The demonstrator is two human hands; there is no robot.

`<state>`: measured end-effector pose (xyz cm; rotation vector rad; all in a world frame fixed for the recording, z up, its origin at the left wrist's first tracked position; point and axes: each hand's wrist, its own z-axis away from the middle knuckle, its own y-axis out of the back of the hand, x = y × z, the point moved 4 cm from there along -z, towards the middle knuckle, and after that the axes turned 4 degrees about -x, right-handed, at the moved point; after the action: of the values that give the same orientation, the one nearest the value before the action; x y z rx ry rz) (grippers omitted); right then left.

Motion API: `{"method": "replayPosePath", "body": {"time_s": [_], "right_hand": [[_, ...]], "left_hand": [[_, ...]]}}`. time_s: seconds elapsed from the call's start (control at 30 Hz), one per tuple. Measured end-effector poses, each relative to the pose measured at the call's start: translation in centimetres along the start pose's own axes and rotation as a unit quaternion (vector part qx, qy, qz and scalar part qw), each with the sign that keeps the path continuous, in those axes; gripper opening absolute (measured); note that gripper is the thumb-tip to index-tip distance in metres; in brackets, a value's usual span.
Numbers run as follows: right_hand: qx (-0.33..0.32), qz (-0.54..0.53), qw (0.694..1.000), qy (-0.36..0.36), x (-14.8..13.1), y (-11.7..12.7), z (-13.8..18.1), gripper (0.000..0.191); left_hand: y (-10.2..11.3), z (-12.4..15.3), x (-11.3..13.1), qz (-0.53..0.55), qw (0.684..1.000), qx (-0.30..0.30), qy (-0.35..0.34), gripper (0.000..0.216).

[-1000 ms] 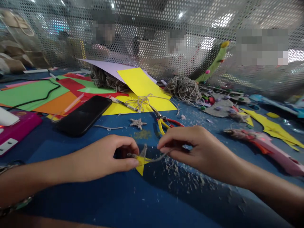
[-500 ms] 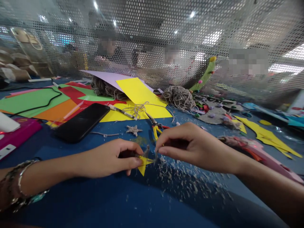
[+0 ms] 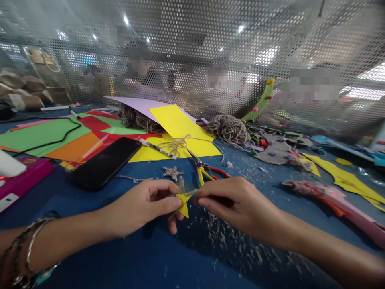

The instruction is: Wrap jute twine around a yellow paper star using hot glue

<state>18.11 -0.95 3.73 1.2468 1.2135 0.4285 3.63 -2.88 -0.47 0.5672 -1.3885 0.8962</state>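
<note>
My left hand pinches a small yellow paper star, partly wrapped in grey yarn and partly hidden by the fingers. Close to its right, the thumb and forefinger of my right hand are pressed together on a strand of grey yarn that runs to the star. Just beyond both hands lies a yarn-wrapped star. Beside it, pliers with red and yellow handles rest on the blue table, their jaws pointing away from me.
A black phone, a marker and yellow paper lie farther back. Balls of grey yarn sit near the perforated metal screen. At right is a pink glue gun. Yarn scraps litter the table.
My right hand has lowered slightly and closed in on the star, uncovering more of the plier handles. My left hand still holds the star, its lower fingers now showing more. The view has shifted a little.
</note>
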Motion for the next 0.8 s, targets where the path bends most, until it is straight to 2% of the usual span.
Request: {"method": "replayPosePath", "body": {"time_s": [0.1, 0.2, 0.33, 0.5, 0.8], "right_hand": [[0.012, 0.017, 1.000, -0.004, -0.3, -0.1, 0.1, 0.022], [0.038, -0.006, 0.998, -0.046, -0.4, 0.1, 0.2, 0.016], [0.070, -0.125, 0.981, -0.129, 0.1, 0.4, 0.2, 0.016], [0.038, -0.236, 0.953, -0.186, 0.7, -0.3, 0.2, 0.014], [0.059, -0.268, 0.945, -0.177, 0.2, 0.1, -0.2, 0.014]], "left_hand": [[0.0, 0.0, 0.0, 0.021, 1.000, 0.004, -0.009, 0.014], [-0.1, 0.1, -0.1, 0.035, 0.999, -0.002, -0.011, 0.015], [-0.2, 0.1, -0.3, 0.043, 0.999, -0.005, -0.010, 0.018], [-0.2, -0.2, -0.6, 0.051, 0.999, -0.012, -0.015, 0.023], [-0.5, -0.4, -1.0, 0.051, 0.998, -0.029, -0.008, 0.027]]}}
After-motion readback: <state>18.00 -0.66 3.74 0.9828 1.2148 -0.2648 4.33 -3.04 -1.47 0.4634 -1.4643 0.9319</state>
